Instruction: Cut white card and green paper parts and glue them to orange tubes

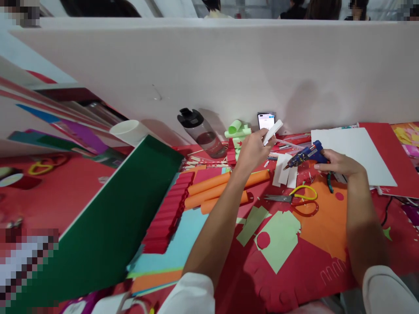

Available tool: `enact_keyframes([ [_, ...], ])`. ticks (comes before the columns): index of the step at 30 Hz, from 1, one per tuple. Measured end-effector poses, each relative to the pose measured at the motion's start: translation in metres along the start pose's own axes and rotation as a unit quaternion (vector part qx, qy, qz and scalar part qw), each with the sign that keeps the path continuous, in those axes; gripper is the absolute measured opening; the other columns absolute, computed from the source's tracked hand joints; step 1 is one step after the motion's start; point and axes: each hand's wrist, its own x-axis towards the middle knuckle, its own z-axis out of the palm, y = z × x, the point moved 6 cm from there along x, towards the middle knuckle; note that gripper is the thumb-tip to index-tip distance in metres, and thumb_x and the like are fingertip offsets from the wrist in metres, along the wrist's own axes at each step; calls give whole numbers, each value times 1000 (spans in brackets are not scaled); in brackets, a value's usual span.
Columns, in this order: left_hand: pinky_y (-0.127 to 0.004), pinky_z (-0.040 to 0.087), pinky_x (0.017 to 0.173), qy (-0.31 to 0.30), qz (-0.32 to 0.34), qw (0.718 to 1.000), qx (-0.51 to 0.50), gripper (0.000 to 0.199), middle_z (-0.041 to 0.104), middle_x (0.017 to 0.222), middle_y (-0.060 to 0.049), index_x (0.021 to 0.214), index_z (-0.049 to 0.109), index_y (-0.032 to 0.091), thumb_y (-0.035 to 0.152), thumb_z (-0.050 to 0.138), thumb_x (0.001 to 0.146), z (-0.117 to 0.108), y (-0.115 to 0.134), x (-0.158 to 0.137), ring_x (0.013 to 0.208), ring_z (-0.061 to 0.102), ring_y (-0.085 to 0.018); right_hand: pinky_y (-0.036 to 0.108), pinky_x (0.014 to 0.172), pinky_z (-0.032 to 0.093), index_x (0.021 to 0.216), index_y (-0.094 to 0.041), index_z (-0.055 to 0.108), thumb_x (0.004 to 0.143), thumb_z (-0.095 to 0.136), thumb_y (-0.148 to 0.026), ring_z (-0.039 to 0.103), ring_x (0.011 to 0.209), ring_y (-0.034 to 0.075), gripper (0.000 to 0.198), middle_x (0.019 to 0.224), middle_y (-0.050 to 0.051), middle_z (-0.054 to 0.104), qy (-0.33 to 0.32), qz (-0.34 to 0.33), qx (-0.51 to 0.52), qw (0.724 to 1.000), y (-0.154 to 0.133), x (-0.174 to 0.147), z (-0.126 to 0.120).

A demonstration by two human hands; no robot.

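My left hand (255, 148) is closed, pinching a small white strip (273, 131) that points up and to the right. My right hand (342, 164) grips a blue hot glue gun (307, 154), its nozzle pointing left and down. Just below the nozzle lie several white paper strips (280, 169). Scissors (291, 198) with one yellow and one red handle rest, slightly spread, in front of both hands. Beneath my right hand is a sheet of orange paper (330, 218). Rolled orange paper tubes (209, 192) lie left of my left forearm.
A dark-lidded bottle (204, 133) and a lit phone (266, 122) stand by the white partition (209, 65). A large green board (108, 226) slants up on the left. Cut green paper (278, 255), pleated red paper (168, 213) and white sheets (356, 152) cover the red table.
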Motion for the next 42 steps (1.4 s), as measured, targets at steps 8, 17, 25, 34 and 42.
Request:
enact_keyframes([
  [8,-27,40,58,5,-6,994,-107,7,61,68,0,83,70,19,27,69,83,-1,-11,3,62,53,-15,32,59,48,90,-22,62,62,93,-50,57,63,17,50,72,0,63,102,-40,165,980,24,1,-11],
  [17,-24,37,50,63,-29,949,-308,20,60,70,0,79,71,17,32,83,72,-18,-24,-9,57,47,-10,30,56,47,86,-22,69,70,88,-37,51,58,11,29,86,0,66,210,-174,233,933,4,15,-19],
  [25,-23,25,43,63,-30,932,-356,26,49,60,4,81,73,17,33,89,68,-18,-30,-11,49,35,-6,46,103,53,97,-24,74,63,91,-38,71,105,28,40,103,6,80,224,-133,215,941,19,40,4],
  [34,-24,25,42,94,-28,916,-390,28,53,68,1,81,69,19,38,87,71,-22,-27,-11,49,32,-5,45,102,56,95,-24,75,62,91,-31,75,100,27,37,99,4,81,91,-71,192,975,31,53,40],
  [42,-24,28,42,113,-33,919,-375,37,56,72,0,81,64,19,49,84,73,-23,-28,-9,48,33,-5,44,92,60,83,-27,75,60,88,-33,75,94,31,26,82,1,79,12,-56,115,992,30,52,47],
])
